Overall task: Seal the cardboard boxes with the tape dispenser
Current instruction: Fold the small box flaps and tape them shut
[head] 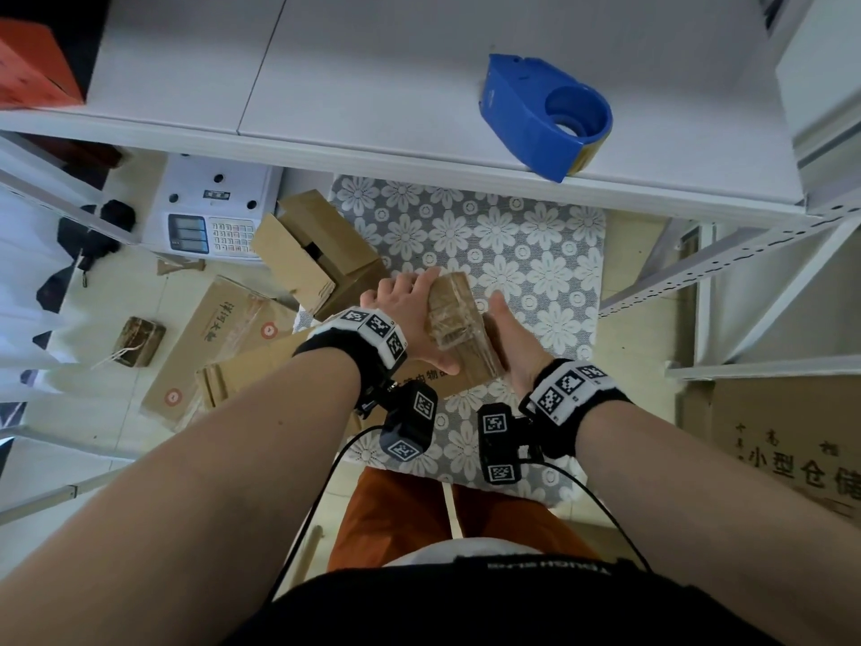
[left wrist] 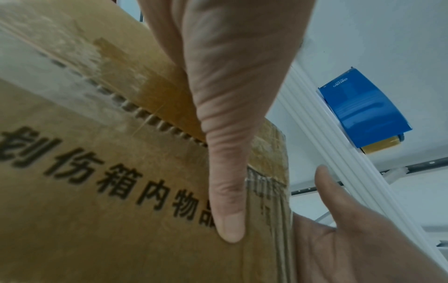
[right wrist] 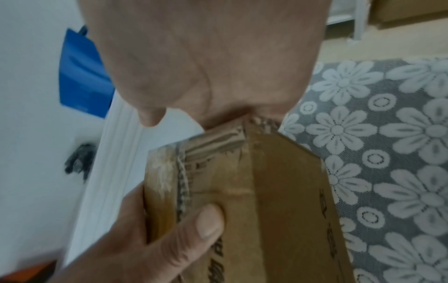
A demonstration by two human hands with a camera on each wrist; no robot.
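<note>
A small brown cardboard box [head: 459, 319] with clear tape wrinkled across its top is held between both hands above a floral cloth [head: 512, 240]. My left hand [head: 410, 310] grips its left side, thumb [left wrist: 225, 191] pressed on the printed near face [left wrist: 97, 220]. My right hand [head: 512, 342] holds the right end with the palm [right wrist: 206, 57] against the cardboard [right wrist: 278, 191]; its thumb sticks up free and its fingers are hidden under the box. The blue tape dispenser [head: 540, 114] lies untouched at the front edge of the white shelf [head: 372, 86], also visible from the left wrist [left wrist: 363, 111].
On the floor to the left lie an open cardboard box [head: 317, 258], a flattened carton [head: 219, 338] and a white scale [head: 209, 212]. A large printed carton [head: 792, 449] stands at the right behind the white rack frame [head: 699, 272].
</note>
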